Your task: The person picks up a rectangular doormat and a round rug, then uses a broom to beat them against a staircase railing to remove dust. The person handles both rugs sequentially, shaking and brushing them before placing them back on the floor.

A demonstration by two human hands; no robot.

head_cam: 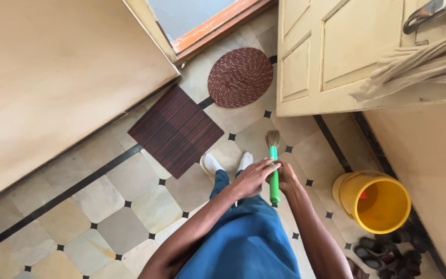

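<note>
I look straight down at my blue trousers and white-socked feet on a tiled floor. A broom with a green handle (274, 178) and pale bristles (272, 138) points away from me toward the floor. My left hand (254, 177) wraps the handle from the left, and my right hand (286, 177) grips it from the right at the same height. Both hands are closed around the green handle in front of my waist.
A dark red rectangular mat (176, 129) and a round woven mat (240, 77) lie ahead. A cream door (331, 51) stands at the right with cloth (419, 64) hanging by it. A yellow bucket (375, 202) and dark sandals (388, 253) sit at the lower right.
</note>
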